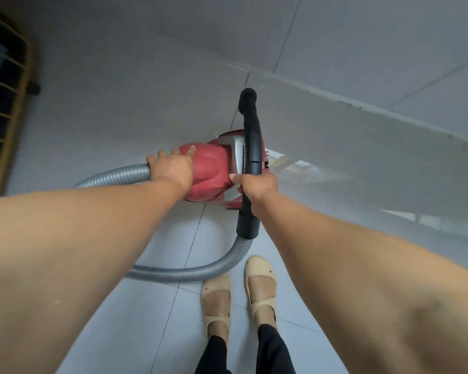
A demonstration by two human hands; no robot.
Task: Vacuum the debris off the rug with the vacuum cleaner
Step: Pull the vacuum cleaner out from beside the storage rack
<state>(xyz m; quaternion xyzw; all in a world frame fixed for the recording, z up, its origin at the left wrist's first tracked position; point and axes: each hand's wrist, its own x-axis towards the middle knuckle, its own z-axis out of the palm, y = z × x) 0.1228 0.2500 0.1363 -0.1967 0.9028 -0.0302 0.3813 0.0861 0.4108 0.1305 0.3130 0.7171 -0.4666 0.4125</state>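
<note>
Now you have one red vacuum cleaner (214, 168) just ahead of your two shoes (216, 298), above the tiled floor (146, 319). Your left hand (170, 168) grips its front end, where the one grey hose (189, 273) enters. Your right hand (257, 184) is closed around the black handle pipe (251, 130). The hose loops across the floor near your feet. A pale ledge (362, 136) runs close on the right, and one yellow rack (8, 103) stands far left.
</note>
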